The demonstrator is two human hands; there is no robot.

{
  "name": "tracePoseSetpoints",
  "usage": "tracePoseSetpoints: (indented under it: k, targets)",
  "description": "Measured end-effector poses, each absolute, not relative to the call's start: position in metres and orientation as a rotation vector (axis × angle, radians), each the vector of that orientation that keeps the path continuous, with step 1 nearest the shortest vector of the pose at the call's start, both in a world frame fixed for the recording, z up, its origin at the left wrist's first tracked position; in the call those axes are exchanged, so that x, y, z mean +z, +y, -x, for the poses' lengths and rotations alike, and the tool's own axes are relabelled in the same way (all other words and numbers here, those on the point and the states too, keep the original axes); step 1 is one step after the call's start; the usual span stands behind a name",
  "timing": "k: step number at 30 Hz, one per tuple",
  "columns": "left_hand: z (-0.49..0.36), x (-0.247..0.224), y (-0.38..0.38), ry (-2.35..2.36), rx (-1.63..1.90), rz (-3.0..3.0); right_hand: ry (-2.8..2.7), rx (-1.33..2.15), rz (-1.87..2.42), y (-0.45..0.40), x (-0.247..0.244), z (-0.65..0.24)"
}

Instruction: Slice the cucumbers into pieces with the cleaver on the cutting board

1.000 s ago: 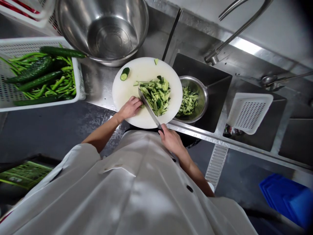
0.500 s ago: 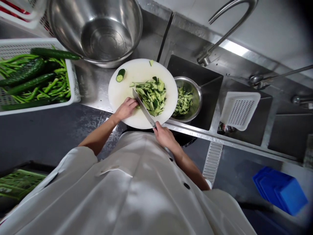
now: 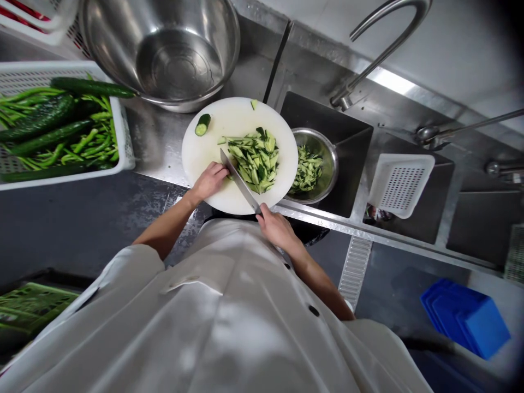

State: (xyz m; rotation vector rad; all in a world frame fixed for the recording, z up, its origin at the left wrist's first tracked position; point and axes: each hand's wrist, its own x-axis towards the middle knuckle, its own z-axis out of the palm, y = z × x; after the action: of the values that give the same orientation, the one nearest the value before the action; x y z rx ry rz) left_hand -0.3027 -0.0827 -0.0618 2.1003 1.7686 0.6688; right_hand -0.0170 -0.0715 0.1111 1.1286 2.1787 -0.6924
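Observation:
My right hand [image 3: 277, 226] is wrapped round the handle of a kitchen knife [image 3: 241, 184], whose blade slants up and left across a round white cutting board [image 3: 196, 188]. Against the blade's left side, my left hand [image 3: 210, 180] presses down with curled fingers. A bit of pale green cucumber shows by its fingertips; the rest is hidden under the hand. Right of the blade lies a heap of cut cucumber pieces [image 3: 258, 158]. A short cucumber chunk [image 3: 202, 125] rests on the board's upper left, and a small cucumber scrap [image 3: 254, 103] lies near its top edge.
A steel bowl [image 3: 333, 164] of cut cucumber stands in the sink beside the board. Behind is a large steel basin [image 3: 227, 49]. A white basket [image 3: 129, 147] of cucumbers and green peppers is at left. A faucet [image 3: 380, 52] arches over the sinks; another white basket [image 3: 401, 184] sits farther right.
The knife tip and my left hand have shifted very slightly left. The heap, chunk and board look the same.

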Motion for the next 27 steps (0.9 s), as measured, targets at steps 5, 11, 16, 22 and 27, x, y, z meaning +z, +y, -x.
tracePoseSetpoints:
  k: [5, 11, 16, 22, 27]
  targets:
    - [0.302, -0.063, -0.084, 1.806, 0.672, -2.111, 2.176, -0.700, -1.139, -0.070, 0.111, 0.018]
    - [0.301, -0.064, -0.085, 1.827, 0.664, -2.125, 2.187, -0.717, -1.137, -0.070, 0.113, 0.016]
    - [0.301, -0.067, -0.084, 1.853, 0.706, -2.194, 2.195, -0.741, -1.130, -0.069, 0.110, 0.022]
    - [0.302, -0.069, -0.088, 1.818, 0.859, -2.212, 2.247, -0.802, -1.201, -0.067, 0.099, 0.016]
    - [0.351, -0.054, -0.050, 2.152, 0.984, -1.924, 2.329, -0.845, -1.199, -0.074, 0.106, -0.027]
